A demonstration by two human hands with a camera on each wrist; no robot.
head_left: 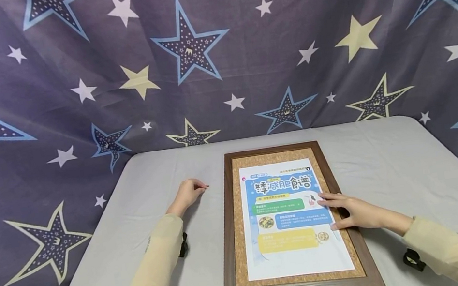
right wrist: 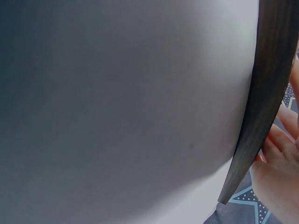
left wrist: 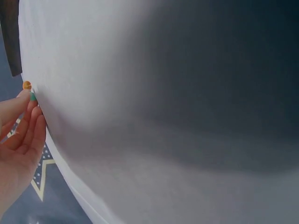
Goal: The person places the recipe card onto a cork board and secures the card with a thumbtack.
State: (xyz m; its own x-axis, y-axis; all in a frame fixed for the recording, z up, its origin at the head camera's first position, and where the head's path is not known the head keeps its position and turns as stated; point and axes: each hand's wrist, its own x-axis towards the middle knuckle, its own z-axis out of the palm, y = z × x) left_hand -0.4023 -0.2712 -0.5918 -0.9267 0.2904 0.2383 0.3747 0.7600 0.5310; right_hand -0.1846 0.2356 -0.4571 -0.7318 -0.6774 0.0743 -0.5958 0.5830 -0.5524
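My left hand (head_left: 187, 196) is over the table, left of the cork board, its thumb and fingers pinched together. Up close in the left wrist view, an orange push pin (left wrist: 27, 85) and a green one (left wrist: 32, 96) show at those fingertips. A printed paper poster (head_left: 290, 264) lies on the wood-framed cork board (head_left: 238, 259). Pink (head_left: 244, 179) and black (head_left: 308, 169) pins sit at its top corners. Across the board's right side, my right hand (head_left: 355, 212) rests with spread fingers on the poster's edge.
The board lies flat on a grey cloth-covered table (head_left: 163, 172). Behind it and down the left hangs a dark star-patterned curtain (head_left: 223, 104). The table's far edge runs just beyond the frame's top.
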